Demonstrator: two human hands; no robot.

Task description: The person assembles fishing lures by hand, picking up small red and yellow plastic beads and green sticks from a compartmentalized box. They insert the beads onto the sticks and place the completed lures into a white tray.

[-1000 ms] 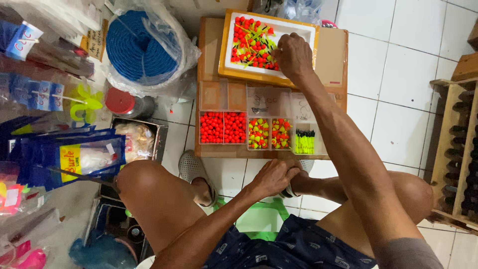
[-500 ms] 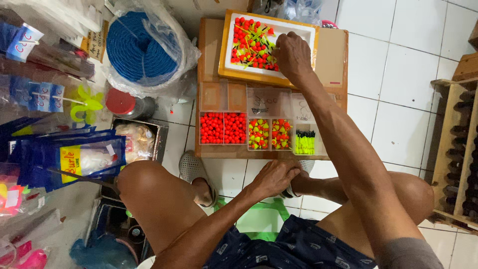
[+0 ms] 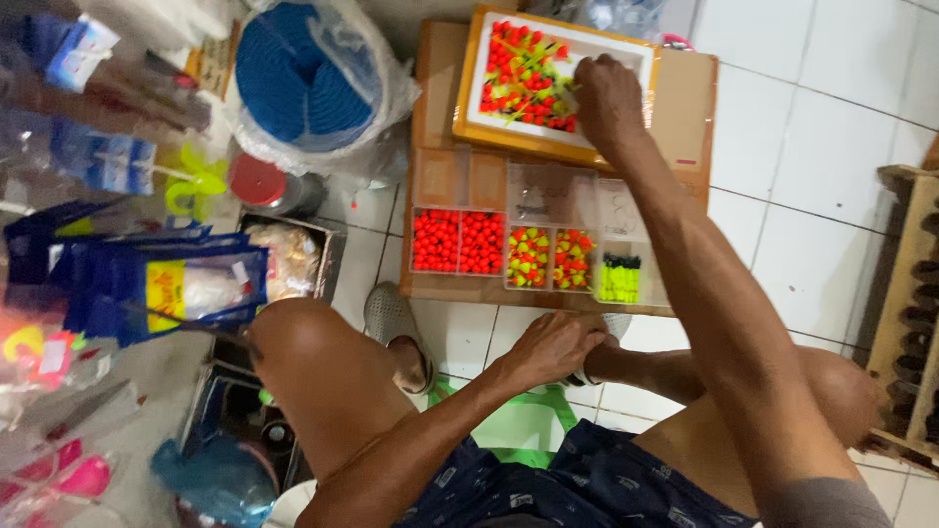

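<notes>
Person is sitting on the white tiled floor [image 3: 812, 196], knees bent. Right hand [image 3: 606, 98] is reaching out over the orange-rimmed flat tray of red and yellow-green fishing floats [image 3: 523, 78], fingers curled together at the tray's right side, touching the floats; cannot tell whether it is pinching one. The tray is lying on a brown cardboard box [image 3: 685, 108] at the far end. Just nearer the person, a clear plastic compartment box [image 3: 528, 244] is lying open, with red beads on the left, red-and-yellow floats in the middle, yellow-green sticks on the right. Left hand [image 3: 553, 347] is resting loosely closed on the right ankle, holding nothing visible. Left of the boxes, a blue rope coil in a clear plastic bag [image 3: 303, 78] is sitting near blue packets [image 3: 166, 284].
</notes>
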